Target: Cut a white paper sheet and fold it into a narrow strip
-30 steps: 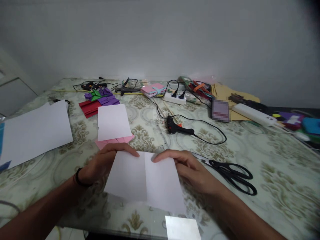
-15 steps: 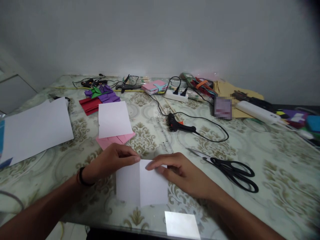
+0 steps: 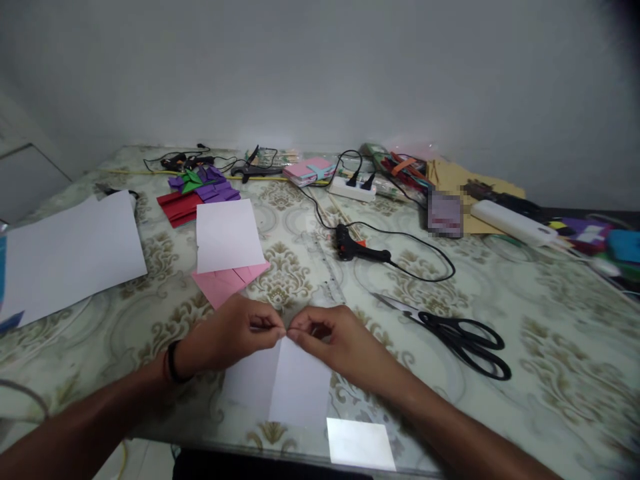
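A white sheet of paper (image 3: 300,383) with a crease down its middle hangs below my fingers at the near side of the table. My left hand (image 3: 237,337) pinches its top edge at the crease. Right beside it, my right hand (image 3: 333,337) pinches the same edge, the fingertips of both hands almost touching. The fingers hide the top of the fold. Beyond my left hand, another white sheet (image 3: 229,235) lies on a folded pink paper (image 3: 227,283). Black-handled scissors (image 3: 450,337) lie open-bladed to the right of my right hand.
A black glue gun (image 3: 360,245) and its cord lie mid-table, near a clear ruler (image 3: 325,270). Large white sheets (image 3: 75,260) are at left. Red (image 3: 181,208) and purple folded papers (image 3: 217,187), a power strip (image 3: 353,189) and a white bar-shaped device (image 3: 515,223) sit farther back.
My right hand has moved left from the sheet's right half to the crease and now pinches the top edge beside my left hand. The paper has tilted and shifted slightly.
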### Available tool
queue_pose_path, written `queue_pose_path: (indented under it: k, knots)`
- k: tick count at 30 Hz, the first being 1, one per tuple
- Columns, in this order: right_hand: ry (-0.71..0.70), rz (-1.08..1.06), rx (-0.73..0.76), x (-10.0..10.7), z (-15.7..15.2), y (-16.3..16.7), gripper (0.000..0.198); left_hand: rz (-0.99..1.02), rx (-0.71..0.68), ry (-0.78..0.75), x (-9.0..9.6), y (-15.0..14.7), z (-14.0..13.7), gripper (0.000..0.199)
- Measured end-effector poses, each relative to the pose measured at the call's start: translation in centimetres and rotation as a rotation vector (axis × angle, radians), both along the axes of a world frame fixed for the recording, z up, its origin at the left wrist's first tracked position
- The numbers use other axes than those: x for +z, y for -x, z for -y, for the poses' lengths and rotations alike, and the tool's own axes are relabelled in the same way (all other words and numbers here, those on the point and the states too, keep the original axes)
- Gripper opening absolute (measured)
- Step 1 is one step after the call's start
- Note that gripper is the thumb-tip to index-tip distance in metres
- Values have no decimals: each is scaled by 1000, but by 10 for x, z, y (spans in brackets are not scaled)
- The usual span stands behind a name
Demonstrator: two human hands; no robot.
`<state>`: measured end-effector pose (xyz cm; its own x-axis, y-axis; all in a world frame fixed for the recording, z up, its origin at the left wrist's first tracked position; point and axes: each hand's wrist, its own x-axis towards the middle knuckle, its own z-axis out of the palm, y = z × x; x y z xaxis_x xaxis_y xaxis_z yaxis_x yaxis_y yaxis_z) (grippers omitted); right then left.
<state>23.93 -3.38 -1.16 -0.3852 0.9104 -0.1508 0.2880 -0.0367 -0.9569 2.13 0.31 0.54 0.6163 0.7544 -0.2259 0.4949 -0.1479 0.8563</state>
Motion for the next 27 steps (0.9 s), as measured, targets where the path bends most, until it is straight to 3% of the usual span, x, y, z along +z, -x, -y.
queue_pose_path:
  k: [7, 14, 17, 20, 27]
  knots:
    - [30, 29, 3, -4, 1, 0, 8, 0, -22, -66, 0, 0, -1, 14]
    - [36, 73, 50, 5, -14, -34, 8, -8, 32, -2, 7, 14, -15, 20]
    - [-35, 79, 2, 11, -19, -42, 10, -1, 43, 14, 6, 15, -17, 20]
    - [-89, 64, -21, 10, -17, -32, 17, 1, 25, 5, 2, 11, -13, 20]
    - [-57, 93, 72, 2, -3, -9, 19, 9, -11, 8, -2, 4, -8, 16]
